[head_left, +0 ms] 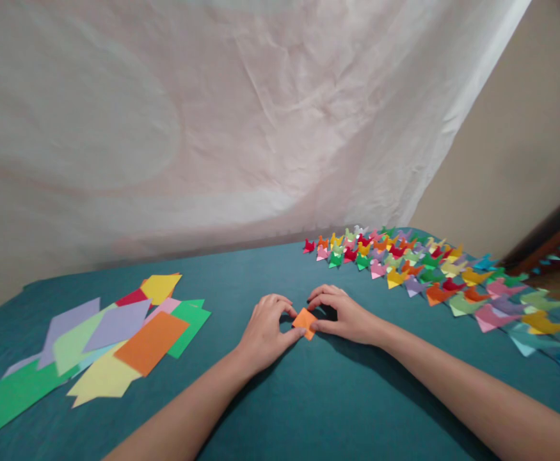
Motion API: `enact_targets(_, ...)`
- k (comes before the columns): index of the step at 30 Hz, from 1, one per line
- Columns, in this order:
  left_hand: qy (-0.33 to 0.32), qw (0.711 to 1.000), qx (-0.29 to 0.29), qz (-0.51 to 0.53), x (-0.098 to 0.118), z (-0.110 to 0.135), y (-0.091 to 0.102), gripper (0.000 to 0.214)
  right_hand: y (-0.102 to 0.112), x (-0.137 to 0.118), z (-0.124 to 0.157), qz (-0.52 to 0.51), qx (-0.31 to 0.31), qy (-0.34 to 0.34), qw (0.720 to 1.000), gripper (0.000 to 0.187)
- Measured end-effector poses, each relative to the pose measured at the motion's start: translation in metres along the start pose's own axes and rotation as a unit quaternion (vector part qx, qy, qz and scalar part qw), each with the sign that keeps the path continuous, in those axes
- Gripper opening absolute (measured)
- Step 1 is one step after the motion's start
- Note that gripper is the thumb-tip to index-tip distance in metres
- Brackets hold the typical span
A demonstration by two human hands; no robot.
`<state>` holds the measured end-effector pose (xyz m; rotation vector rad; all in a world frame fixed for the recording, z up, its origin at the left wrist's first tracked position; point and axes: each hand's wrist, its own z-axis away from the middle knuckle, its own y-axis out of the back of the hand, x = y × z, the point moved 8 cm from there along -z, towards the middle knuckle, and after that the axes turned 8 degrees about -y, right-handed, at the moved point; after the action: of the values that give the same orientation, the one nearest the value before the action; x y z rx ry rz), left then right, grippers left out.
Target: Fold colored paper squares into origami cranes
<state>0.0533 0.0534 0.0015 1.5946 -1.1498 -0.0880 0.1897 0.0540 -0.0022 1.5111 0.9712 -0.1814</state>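
Note:
A small folded square of orange paper [304, 322] lies between my hands at the middle of the table, one corner toward me. My left hand [271, 328] pinches its left side, with the thumb on top near the corner. From the right, my right hand [341, 314] grips the opposite corner between thumb and curled fingers. How many layers the paper has cannot be made out. The undersides of the fingers are hidden.
Loose coloured paper sheets, among them an orange sheet [152, 342] and a green one [20, 394], overlap at the left. Rows of folded paper birds [397, 276] stand at the right. A teal cloth [280, 410] covers the table; a pale sheet [260, 115] hangs behind.

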Motion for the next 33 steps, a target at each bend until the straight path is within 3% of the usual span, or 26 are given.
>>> enact_targets(8, 0.023, 0.997, 0.022, 0.073, -0.005, -0.002, 0.005, 0.01, 0.001, -0.007, 0.002, -0.08, 0.034, -0.03, 0.996, 0.011)
enact_targets(13, 0.076, 0.984, 0.02, 0.159, -0.005, -0.001, 0.005, 0.012, -0.001, -0.013, 0.006, -0.142, 0.02, -0.088, 0.986, 0.015)
enact_targets(20, 0.09, 0.969, 0.06, 0.223, -0.006, -0.001, 0.008, 0.015, 0.004, -0.017, 0.01, -0.171, 0.055, -0.094, 0.979, 0.018)
enact_targets(33, 0.099, 0.971, 0.052, 0.212, -0.009, 0.0, 0.007, 0.019, 0.005, -0.016, 0.012, -0.165, 0.082, -0.104, 0.977, 0.018)
